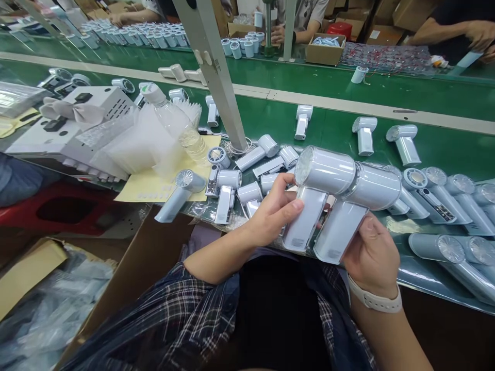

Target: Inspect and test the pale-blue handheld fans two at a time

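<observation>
My left hand (276, 211) is closed on the handle of a pale blue hair-dryer-shaped device (328, 170), thumb on its front edge. In my right hand (373, 255) is a second device of the same shape (377, 185), gripped by the handle from behind. The two are held side by side above the bench edge, their round barrels touching or nearly so. Both handles point down, with small print near the bottom. Left of my hands lie several similar devices, such as one (228, 196) on its back; one (180, 193) overhangs the edge.
Rows of such devices (460, 196) stand at the right. Others ride on the green belt (328, 121). A metal post (218, 77) rises before me. To the left are a bottle (174, 118), a white box (77, 123) and a carton of plastic bags (65, 288). Co-workers sit opposite.
</observation>
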`<state>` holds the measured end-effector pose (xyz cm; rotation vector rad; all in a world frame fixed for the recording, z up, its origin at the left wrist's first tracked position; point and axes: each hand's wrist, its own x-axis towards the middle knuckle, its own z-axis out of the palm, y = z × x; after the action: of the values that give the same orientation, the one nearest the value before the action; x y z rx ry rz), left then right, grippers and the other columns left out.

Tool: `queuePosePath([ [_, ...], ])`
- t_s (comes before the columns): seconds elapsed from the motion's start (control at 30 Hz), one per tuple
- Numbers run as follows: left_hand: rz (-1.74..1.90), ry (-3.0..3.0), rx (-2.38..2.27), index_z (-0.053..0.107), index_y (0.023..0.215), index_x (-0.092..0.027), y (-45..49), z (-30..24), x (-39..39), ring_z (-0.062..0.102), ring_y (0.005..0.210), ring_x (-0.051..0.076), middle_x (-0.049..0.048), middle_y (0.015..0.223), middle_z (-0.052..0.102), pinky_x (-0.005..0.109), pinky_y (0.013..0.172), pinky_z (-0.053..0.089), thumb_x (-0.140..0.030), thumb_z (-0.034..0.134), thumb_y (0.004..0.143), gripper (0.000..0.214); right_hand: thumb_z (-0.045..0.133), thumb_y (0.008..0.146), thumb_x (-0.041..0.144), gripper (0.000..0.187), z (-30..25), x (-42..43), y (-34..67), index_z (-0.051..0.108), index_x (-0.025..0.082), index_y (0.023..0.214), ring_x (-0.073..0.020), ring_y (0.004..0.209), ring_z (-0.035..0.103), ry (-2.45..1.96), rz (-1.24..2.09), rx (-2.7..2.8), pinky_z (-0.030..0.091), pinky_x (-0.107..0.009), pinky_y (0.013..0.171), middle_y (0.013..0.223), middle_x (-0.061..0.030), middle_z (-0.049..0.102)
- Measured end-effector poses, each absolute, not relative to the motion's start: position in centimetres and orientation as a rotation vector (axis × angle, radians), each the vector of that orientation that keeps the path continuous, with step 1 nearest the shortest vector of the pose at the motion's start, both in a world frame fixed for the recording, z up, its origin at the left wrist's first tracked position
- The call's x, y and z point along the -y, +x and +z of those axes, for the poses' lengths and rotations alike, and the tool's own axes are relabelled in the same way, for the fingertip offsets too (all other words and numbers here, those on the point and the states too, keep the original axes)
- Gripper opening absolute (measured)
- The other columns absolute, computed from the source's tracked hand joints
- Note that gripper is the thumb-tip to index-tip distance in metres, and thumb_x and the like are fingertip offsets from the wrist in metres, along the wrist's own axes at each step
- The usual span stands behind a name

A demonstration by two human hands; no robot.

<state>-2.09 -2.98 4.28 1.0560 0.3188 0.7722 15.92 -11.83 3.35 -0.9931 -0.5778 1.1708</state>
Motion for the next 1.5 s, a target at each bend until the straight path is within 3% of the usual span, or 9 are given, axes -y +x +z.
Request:
queuePosePath([
  [0.13,0.779,0.958,-0.39,0.053,0.121,-0.022,-1.5,4.4,2.6,0.078,0.085,0.021,0.0058,0.102,0.076,0.033,0.077,0.062,-0.056,0.093,0.081,0.066,0.075,0.095,0.052,0.032,3.5,11.2,16.0,0.085,0.026,0.11,-0.0345,0.108,0.08,-0.989,1.212,0.499,0.069,-0.056,0.096,0.116,-0.0091,0.085],
  [0.27,0.682,0.893,-0.459,0.064,0.108,-0.015,-1.1,4.0,2.3,0.065,0.071,0.012,0.0007,0.086,0.068,0.027,0.07,0.054,-0.048,0.103,0.066,0.066,0.069,0.093,0.052,0.031,3.5,10.9,15.9,0.083,0.025,0.1,-0.0247,0.083,0.075,-0.969,1.305,0.44,0.069,-0.043,0.078,0.092,-0.0058,0.079],
  [0.4,0.69,0.827,-0.471,0.065,0.107,-0.015,-1.0,3.7,2.3,0.069,0.079,0.018,0.0053,0.089,0.072,0.03,0.074,0.054,-0.052,0.095,0.073,0.058,0.065,0.092,0.051,0.032,3.8,11.1,15.6,0.078,0.022,0.092,-0.0206,0.072,0.067,-0.945,1.318,0.478,0.062,-0.033,0.064,0.082,-0.0061,0.073],
  [0.7,0.677,0.818,-0.377,0.062,0.109,-0.019,-1.2,3.0,2.2,0.079,0.087,0.026,0.0092,0.1,0.081,0.034,0.073,0.057,-0.046,0.079,0.085,0.041,0.075,0.089,0.053,0.032,4.2,11.8,15.9,0.075,0.027,0.107,-0.0236,0.079,0.066,-0.902,1.213,0.533,0.056,-0.035,0.058,0.093,-0.0046,0.069],
  [0.9,0.714,0.922,-0.424,0.058,0.127,-0.02,-1.0,2.6,2.1,0.08,0.107,0.032,0.0114,0.117,0.081,0.045,0.098,0.06,-0.048,0.087,0.084,0.059,0.074,0.094,0.052,0.034,3.2,11.7,16.4,0.077,0.029,0.118,-0.027,0.088,0.076,-0.98,1.026,0.47,0.066,-0.044,0.078,0.1,-0.0049,0.079],
  [1.03,0.711,1.014,-0.459,0.057,0.112,-0.02,-1.2,2.5,1.8,0.079,0.098,0.023,0.0075,0.103,0.08,0.036,0.09,0.059,-0.052,0.093,0.082,0.057,0.068,0.1,0.039,0.024,2.4,11.2,16.1,0.078,0.033,0.121,-0.0266,0.092,0.08,-1.027,0.985,0.42,0.067,-0.047,0.085,0.103,-0.0013,0.083],
  [1.2,0.706,1.08,-0.561,0.054,0.101,-0.02,-1.4,2.4,1.5,0.073,0.088,0.017,0.0014,0.091,0.073,0.028,0.081,0.055,-0.06,0.103,0.065,0.072,0.069,0.095,0.03,0.017,1.7,10.9,16.3,0.081,0.03,0.107,-0.0267,0.095,0.082,-1.027,0.982,0.362,0.067,-0.048,0.095,0.096,0.0014,0.084],
  [1.37,0.709,1.202,-0.592,0.056,0.102,-0.021,-1.4,3.2,1.6,0.072,0.09,0.017,0.0018,0.093,0.072,0.03,0.084,0.054,-0.049,0.101,0.071,0.062,0.074,0.091,0.039,0.03,1.8,11.6,16.8,0.079,0.027,0.119,-0.0352,0.123,0.077,-1.014,0.953,0.542,0.061,-0.058,0.11,0.117,-0.0055,0.085],
  [1.5,0.838,1.53,-0.47,0.072,0.112,-0.021,-1.7,3.7,1.4,0.074,0.119,0.031,0.0102,0.117,0.08,0.045,0.111,0.054,-0.035,0.094,0.077,0.044,0.098,0.075,0.027,0.062,3.0,12.9,17.2,0.074,0.029,0.132,-0.038,0.145,0.064,-1.108,0.702,0.983,0.044,-0.063,0.129,0.142,-0.0085,0.078],
])
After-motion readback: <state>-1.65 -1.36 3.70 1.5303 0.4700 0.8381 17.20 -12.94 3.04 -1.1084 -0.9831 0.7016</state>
